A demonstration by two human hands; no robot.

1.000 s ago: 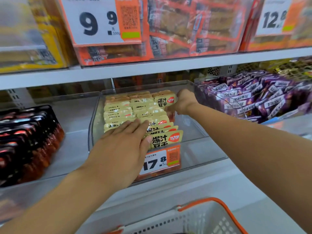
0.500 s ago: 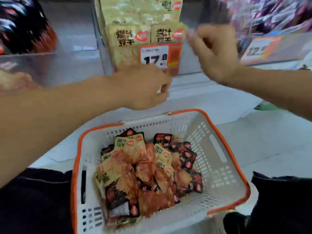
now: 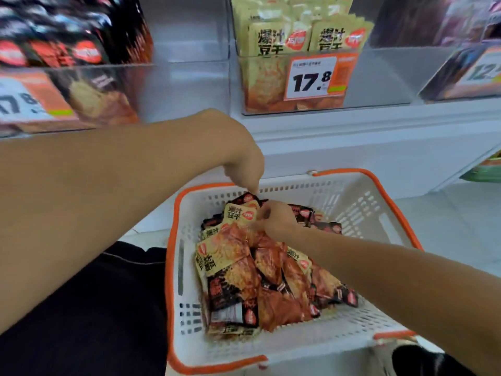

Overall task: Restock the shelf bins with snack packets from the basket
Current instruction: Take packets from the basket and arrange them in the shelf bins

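Observation:
A white basket with an orange rim (image 3: 377, 183) sits low in front of me, holding a heap of snack packets (image 3: 260, 272), yellow ones and black ones mixed. My right hand (image 3: 275, 219) is down in the basket, and its curled fingers pinch the edge of a yellow packet (image 3: 238, 213) at the far end of the heap. My left hand (image 3: 241, 158) hangs over the basket's far rim with its fingertips pointing down at a black packet (image 3: 248, 198); whether it grips that packet I cannot tell. Above, a clear shelf bin (image 3: 385, 77) holds upright yellow packets (image 3: 273, 42).
An orange price tag (image 3: 311, 77) reading 17.8 hangs on the yellow bin's front. A bin of black packets (image 3: 67, 36) stands to the left and a bin of purple packets (image 3: 471, 25) to the right. The white shelf ledge (image 3: 352, 137) juts out above the basket. Dark trousers (image 3: 95, 308) lie beside it.
Both hands came off the yellow bin and dropped to the basket. The view tilted down from the shelf. The right hand now pinches a yellow packet.

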